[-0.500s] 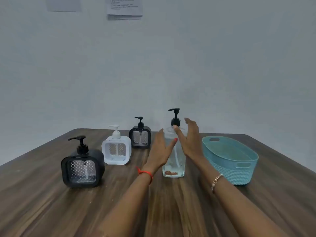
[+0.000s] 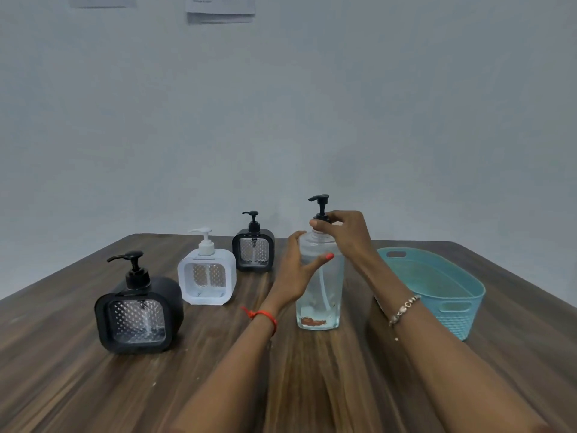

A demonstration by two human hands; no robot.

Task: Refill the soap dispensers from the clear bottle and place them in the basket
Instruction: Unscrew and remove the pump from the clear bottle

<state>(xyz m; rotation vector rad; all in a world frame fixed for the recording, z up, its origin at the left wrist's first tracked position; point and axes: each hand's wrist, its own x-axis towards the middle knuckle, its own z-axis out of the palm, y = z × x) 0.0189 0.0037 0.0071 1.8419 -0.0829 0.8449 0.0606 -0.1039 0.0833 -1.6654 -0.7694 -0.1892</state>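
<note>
Head view: the clear bottle (image 2: 321,292) is seen standing upright on the table (image 2: 312,385), near its middle, between the row of dispensers and the basket (image 2: 468,292). It is taken from both sides by the grip. The left hand (image 2: 296,270) is wrapped round the bottle's upper body, just under the shoulder, with the thumb laid across the front face and the fingers passed behind, where they are hidden. The right hand (image 2: 346,232) is set on top: its fingers are curled down round the black pump collar (image 2: 321,217) at the neck, and the pump head is left standing free above them. Both grips are thus clamped on the bottle, one on the body and one on the cap, though the right fingertips are blurred and the collar may be only lightly pinched.

A reddish-brown patch is seen at the bottle's base.

To the left, three dispensers are stood upright and apart, pumps fitted: the near black dispenser (image 2: 137,320) at the front, the white dispenser (image 2: 206,276) behind it, and the far black dispenser (image 2: 253,251) further back, near the left hand. The teal basket is placed to the right of the bottle, partly behind the right forearm. A red thread (image 2: 265,315) is worn on the left wrist and a beaded bracelet (image 2: 404,309) on the right.
</note>
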